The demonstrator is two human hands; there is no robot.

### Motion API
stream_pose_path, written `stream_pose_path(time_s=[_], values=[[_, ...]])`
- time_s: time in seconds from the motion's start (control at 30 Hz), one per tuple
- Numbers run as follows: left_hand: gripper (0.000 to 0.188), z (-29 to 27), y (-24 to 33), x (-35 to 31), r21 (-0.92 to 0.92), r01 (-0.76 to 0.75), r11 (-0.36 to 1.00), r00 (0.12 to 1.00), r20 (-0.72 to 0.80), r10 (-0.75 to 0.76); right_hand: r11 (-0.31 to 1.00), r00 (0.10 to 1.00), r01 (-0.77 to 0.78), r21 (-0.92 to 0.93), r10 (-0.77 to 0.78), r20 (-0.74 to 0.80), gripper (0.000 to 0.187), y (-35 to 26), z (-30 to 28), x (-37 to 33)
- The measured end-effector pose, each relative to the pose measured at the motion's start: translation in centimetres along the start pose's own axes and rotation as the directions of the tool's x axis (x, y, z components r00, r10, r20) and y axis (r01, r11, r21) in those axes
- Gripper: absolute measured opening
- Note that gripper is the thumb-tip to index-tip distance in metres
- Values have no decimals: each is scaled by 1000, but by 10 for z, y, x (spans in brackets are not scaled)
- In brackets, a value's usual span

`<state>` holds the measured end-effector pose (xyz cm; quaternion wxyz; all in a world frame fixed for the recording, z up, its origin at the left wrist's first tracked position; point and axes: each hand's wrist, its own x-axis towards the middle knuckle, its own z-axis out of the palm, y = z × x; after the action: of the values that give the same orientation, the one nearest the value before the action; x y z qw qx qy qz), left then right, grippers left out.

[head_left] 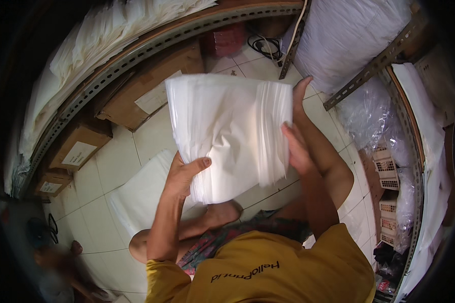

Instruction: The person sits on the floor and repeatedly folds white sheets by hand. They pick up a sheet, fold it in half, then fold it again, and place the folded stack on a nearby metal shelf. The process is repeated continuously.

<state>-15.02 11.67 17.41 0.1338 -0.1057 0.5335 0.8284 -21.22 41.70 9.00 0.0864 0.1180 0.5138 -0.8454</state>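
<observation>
Between my two hands is a thick stack of white, slightly see-through plastic sheets or bags (227,126), held up above my crossed legs. My left hand (184,174) grips its lower left edge, thumb lying on top and fingers hidden underneath. At the right edge, my right hand (297,149) presses against the layered side, its fingers partly behind the stack. The top sheet is wrinkled near the middle, and the right side fans into several layers. A second white stack (141,189) lies on the tiles by my left knee.
Cardboard boxes (151,86) line the left under a metal-edged shelf (136,48) piled with white sheets. A large white sack (349,35) stands at the far right. Plastic baskets (387,169) sit beneath the right shelf. Another person (55,262) is blurred at lower left. Black cables (265,48) lie at the back.
</observation>
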Motion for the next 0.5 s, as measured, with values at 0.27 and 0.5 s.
stream_pose_path(time_s=[0.27,0.5], values=[[64,28,79,-35,17,0,1000,997,-72,2,817,804,561,-131,-576,-148,57,-75,30,-9],[63,108,97,-50,333,-37,942,981,-167,98,822,828,552,-139,-560,-26,60,60,180,-26]])
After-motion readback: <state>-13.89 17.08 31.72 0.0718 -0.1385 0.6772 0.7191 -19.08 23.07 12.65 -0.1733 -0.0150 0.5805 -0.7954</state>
